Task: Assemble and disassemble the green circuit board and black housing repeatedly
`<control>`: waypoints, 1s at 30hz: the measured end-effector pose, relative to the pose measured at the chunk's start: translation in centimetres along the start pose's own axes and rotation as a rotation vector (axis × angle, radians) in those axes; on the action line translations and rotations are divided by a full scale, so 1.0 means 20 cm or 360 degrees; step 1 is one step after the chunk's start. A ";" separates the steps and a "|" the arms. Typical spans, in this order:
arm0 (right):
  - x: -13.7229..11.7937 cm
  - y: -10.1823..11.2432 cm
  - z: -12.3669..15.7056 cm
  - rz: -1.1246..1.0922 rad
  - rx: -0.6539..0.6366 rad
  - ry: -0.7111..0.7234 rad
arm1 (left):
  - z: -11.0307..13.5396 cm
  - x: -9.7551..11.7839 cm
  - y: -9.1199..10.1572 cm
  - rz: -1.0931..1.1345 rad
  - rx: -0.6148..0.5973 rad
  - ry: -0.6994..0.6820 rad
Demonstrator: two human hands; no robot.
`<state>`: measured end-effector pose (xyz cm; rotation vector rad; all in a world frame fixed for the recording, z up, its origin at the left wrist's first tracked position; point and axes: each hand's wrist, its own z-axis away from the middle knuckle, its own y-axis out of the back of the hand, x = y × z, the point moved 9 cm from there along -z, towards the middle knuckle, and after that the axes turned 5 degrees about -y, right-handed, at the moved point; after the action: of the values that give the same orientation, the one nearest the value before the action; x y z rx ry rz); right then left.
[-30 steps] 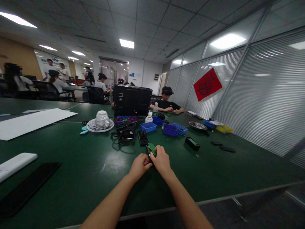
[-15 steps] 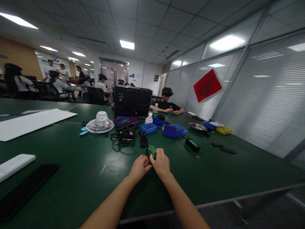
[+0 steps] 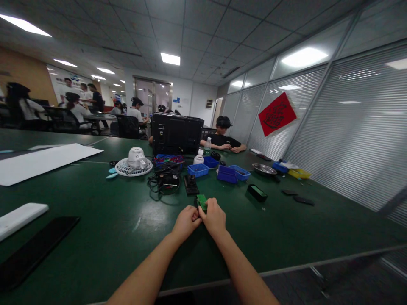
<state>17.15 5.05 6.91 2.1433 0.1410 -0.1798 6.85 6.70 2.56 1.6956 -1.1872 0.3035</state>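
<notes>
A small green circuit board [image 3: 202,200] sits just beyond my fingertips at the middle of the table. My right hand [image 3: 215,217] is closed on its near right side, thumb and fingers pinching it. Beneath and to the left of the board shows a bit of a black part [image 3: 196,204], mostly hidden by the hands. My left hand [image 3: 187,221] has its fingers curled in against that black part, and its thumb meets the right thumb. Just past the board lies a black device with a round piece on top [image 3: 191,184].
On the green table [image 3: 152,254] stand a black monitor-like panel [image 3: 177,133], a white fan [image 3: 135,163], tangled black cables [image 3: 163,182] and blue bins [image 3: 198,170]. A black box with a green top [image 3: 257,192] lies to the right. Across the table sits a person [image 3: 224,137].
The circuit board has tipped to lie a little flatter and lower between my hands. Both hands stay in nearly the same place.
</notes>
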 end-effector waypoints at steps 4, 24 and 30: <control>0.00 -0.01 0.01 0.0026 -0.0061 -0.0004 | 0.00 0.01 0.01 -0.0042 0.0049 -0.0044; 0.11 -0.24 0.02 -0.1198 -0.0633 -0.0382 | 0.02 -0.05 0.06 -0.0120 0.0164 0.0168; -0.02 -0.32 0.06 -0.1776 -0.0916 -0.0325 | 0.05 -0.05 0.16 -0.0504 0.0251 0.0311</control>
<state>15.62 7.48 1.02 1.2615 1.1141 -0.8725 3.50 6.50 3.21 1.9113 -0.7543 0.3641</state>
